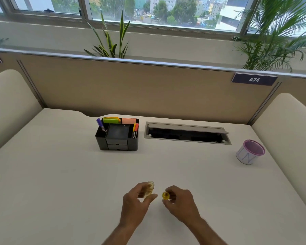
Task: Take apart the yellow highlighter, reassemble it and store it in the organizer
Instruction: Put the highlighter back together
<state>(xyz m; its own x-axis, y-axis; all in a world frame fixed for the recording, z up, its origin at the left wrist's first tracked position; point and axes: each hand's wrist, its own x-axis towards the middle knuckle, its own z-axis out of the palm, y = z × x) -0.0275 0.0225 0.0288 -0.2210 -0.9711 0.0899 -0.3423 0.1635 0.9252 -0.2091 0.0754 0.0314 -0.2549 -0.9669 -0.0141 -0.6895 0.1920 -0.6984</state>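
Note:
The yellow highlighter is in two pieces above the white desk's near middle. My left hand [136,200] grips a pale, see-through yellow piece [149,187], its open end pointing away from me. My right hand [181,200] pinches the brighter yellow piece [165,195], its end facing the left hand. A small gap separates the two pieces. Which piece is the cap is too blurred to tell. The black organizer [117,137] stands at the back middle of the desk, well beyond both hands.
The organizer holds a purple pen [100,125], orange and yellow markers [135,129] and coloured sticky notes. An open cable tray [186,133] lies to its right. A white and purple cup [250,154] stands far right. Beige partitions flank the desk.

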